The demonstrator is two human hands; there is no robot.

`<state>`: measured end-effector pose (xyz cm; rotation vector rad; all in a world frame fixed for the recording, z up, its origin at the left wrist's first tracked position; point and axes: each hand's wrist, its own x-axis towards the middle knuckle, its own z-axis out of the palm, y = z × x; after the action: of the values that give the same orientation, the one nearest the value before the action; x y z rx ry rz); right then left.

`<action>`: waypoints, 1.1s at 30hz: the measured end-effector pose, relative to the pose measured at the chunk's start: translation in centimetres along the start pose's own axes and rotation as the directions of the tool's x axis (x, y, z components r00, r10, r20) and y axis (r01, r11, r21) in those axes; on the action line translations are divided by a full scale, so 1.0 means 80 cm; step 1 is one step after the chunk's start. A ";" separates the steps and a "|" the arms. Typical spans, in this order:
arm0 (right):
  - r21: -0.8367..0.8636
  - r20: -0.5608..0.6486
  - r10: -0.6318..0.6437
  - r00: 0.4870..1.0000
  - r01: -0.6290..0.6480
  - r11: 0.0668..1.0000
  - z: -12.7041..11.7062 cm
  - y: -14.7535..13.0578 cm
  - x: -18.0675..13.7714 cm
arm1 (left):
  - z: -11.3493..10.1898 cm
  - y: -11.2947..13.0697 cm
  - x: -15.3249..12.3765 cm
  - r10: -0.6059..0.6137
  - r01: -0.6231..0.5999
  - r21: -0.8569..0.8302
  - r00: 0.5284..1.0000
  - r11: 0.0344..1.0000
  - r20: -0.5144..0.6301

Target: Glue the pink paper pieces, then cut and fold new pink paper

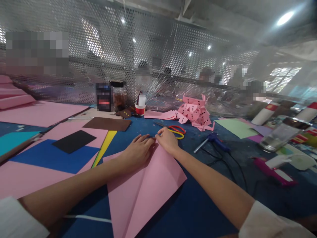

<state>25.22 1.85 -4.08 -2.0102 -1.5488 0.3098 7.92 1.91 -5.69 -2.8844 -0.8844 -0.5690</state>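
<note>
A folded pink paper sheet (pixel 146 185) lies on the blue table (pixel 198 205) in front of me, its point aimed away. My left hand (pixel 137 152) rests flat on the paper near the tip, fingers stretched out. My right hand (pixel 167 138) pinches the paper's far tip with thumb and fingers pressed together. Red and yellow scissors (pixel 177 130) lie just beyond my right hand.
Coloured sheets lie at left: a blue sheet (pixel 52 155), a black sheet (pixel 74 140), a brown sheet (pixel 107 124). A pile of folded pink pieces (pixel 195 114) and a red cup (pixel 140 108) stand farther back. A glue gun (pixel 215 138) with cable, a jar (pixel 279 134) and bottles lie right. A perforated metal screen closes the back.
</note>
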 end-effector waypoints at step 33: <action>0.067 -0.003 0.042 0.999 -0.042 0.997 0.003 0.001 0.007 | -0.002 0.005 -0.002 -0.048 0.042 -0.088 0.997 0.995 -0.059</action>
<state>25.32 2.45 -4.20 -1.9924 -1.4762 0.3691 7.96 1.47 -5.55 -2.9118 -0.9409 -0.7134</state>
